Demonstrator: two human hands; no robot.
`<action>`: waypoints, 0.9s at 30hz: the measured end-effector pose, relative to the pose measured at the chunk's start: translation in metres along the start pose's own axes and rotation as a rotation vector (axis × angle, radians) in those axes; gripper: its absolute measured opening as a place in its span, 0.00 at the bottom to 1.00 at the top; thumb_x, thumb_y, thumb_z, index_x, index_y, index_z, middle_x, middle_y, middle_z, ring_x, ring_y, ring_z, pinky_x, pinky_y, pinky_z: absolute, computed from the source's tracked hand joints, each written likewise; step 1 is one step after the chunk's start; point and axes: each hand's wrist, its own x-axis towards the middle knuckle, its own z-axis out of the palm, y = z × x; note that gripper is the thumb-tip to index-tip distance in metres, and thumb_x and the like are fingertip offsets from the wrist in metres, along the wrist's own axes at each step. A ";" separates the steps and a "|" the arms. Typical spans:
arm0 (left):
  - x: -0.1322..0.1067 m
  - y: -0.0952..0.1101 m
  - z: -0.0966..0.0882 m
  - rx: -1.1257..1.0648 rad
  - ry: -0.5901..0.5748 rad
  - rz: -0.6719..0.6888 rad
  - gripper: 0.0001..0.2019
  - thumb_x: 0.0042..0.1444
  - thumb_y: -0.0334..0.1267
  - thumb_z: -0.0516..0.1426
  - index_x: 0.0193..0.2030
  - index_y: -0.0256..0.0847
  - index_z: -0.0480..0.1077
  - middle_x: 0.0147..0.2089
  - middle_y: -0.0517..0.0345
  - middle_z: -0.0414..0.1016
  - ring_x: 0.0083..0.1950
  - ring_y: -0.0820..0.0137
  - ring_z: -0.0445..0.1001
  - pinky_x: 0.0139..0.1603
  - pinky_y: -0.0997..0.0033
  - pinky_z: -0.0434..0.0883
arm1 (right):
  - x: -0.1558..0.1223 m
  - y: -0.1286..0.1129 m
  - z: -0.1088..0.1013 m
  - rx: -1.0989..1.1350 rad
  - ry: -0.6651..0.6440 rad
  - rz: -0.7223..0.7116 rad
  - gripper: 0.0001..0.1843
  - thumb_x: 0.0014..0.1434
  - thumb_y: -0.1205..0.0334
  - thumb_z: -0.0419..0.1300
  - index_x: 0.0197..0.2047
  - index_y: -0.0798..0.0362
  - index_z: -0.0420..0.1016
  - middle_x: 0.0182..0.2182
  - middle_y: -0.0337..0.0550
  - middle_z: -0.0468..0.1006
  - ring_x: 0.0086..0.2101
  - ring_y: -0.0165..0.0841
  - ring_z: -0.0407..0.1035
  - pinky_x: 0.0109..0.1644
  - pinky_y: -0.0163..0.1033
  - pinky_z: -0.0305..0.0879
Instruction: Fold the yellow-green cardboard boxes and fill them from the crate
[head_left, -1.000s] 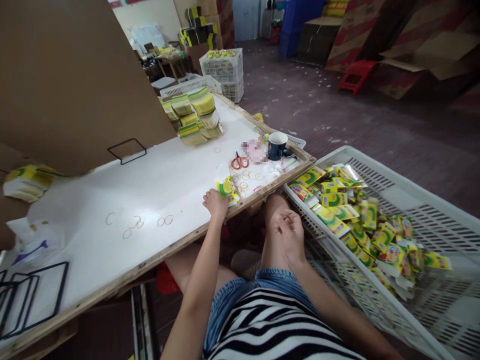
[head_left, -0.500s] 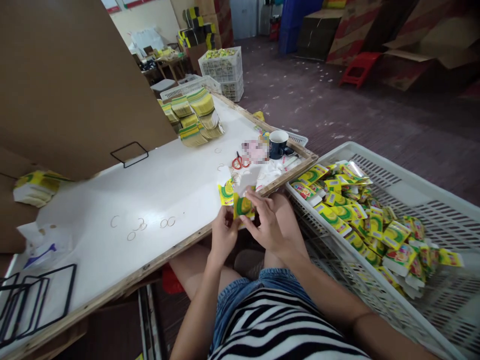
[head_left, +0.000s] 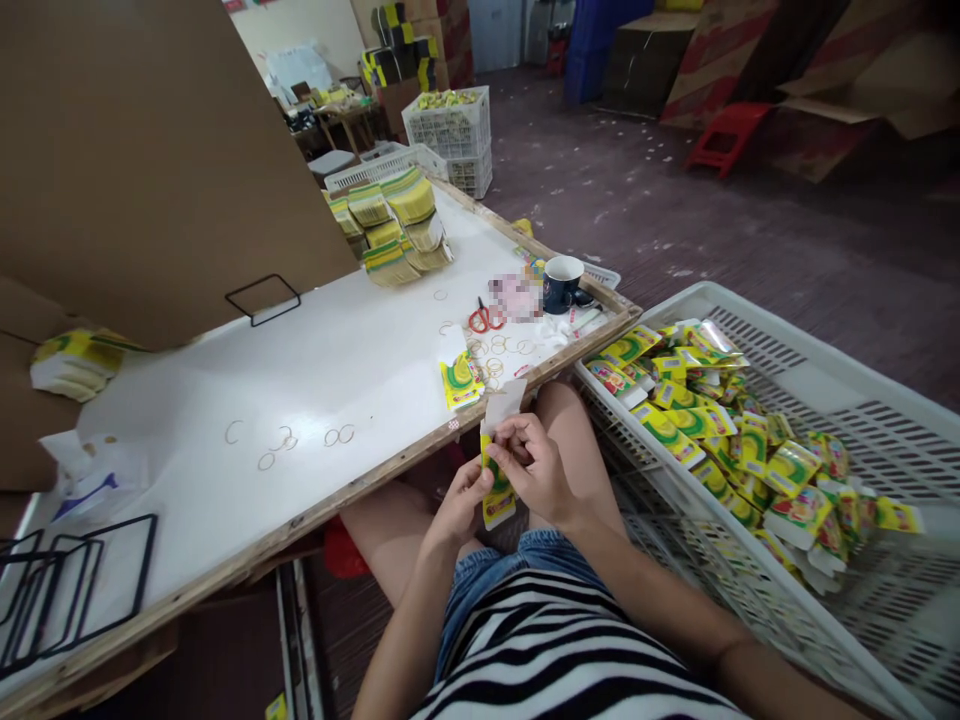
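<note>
A small yellow and green carton [head_left: 498, 508] is held upright above my lap, its white flap standing up at the top. My left hand [head_left: 463, 497] pinches the carton's left side between thumb and fingers. On its right side, my right hand [head_left: 531, 462] grips it near the upper end, covering part of the print. Just beyond my hands, a flat yellow carton [head_left: 460, 380] with a white flap lies at the table's edge. Beside it several rubber bands [head_left: 498, 346] are scattered on the white tabletop [head_left: 360, 350].
To my right stands a white plastic crate [head_left: 806, 345] with many yellow cartons [head_left: 712, 420]. Red-handled scissors [head_left: 486, 318] and a dark mug [head_left: 562, 285] are near the table corner. Stacked flat cartons [head_left: 397, 230] stand farther back. Black wire frames [head_left: 105, 580] lie at the left.
Both hands have drawn the carton back from the table edge toward my lap and turned it upright. The right fingers have closed around its upper part.
</note>
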 end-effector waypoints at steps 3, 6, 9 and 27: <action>-0.002 0.003 0.000 -0.017 -0.035 0.000 0.31 0.41 0.63 0.64 0.41 0.36 0.75 0.33 0.50 0.78 0.40 0.57 0.77 0.39 0.64 0.73 | -0.001 0.000 -0.002 0.030 -0.020 0.026 0.08 0.60 0.58 0.58 0.41 0.49 0.64 0.31 0.37 0.69 0.25 0.27 0.61 0.28 0.33 0.60; -0.004 0.006 -0.001 -0.014 -0.037 0.006 0.27 0.44 0.57 0.65 0.43 0.36 0.75 0.34 0.50 0.78 0.40 0.59 0.77 0.41 0.65 0.72 | -0.004 0.000 -0.004 0.038 -0.030 0.029 0.07 0.61 0.58 0.58 0.40 0.49 0.65 0.30 0.37 0.68 0.26 0.28 0.61 0.28 0.33 0.60; -0.004 0.004 -0.003 0.022 0.054 0.057 0.22 0.47 0.50 0.66 0.42 0.34 0.75 0.33 0.52 0.78 0.36 0.65 0.76 0.39 0.70 0.70 | -0.008 0.001 -0.003 -0.012 0.040 0.003 0.08 0.60 0.57 0.58 0.42 0.49 0.67 0.32 0.38 0.67 0.27 0.28 0.60 0.30 0.34 0.61; 0.002 -0.001 -0.004 0.204 0.276 0.166 0.22 0.49 0.54 0.63 0.42 0.36 0.72 0.32 0.57 0.75 0.31 0.72 0.70 0.35 0.74 0.68 | -0.004 0.016 -0.015 -0.065 -0.033 0.107 0.22 0.61 0.49 0.58 0.54 0.51 0.68 0.46 0.49 0.73 0.41 0.37 0.68 0.45 0.43 0.68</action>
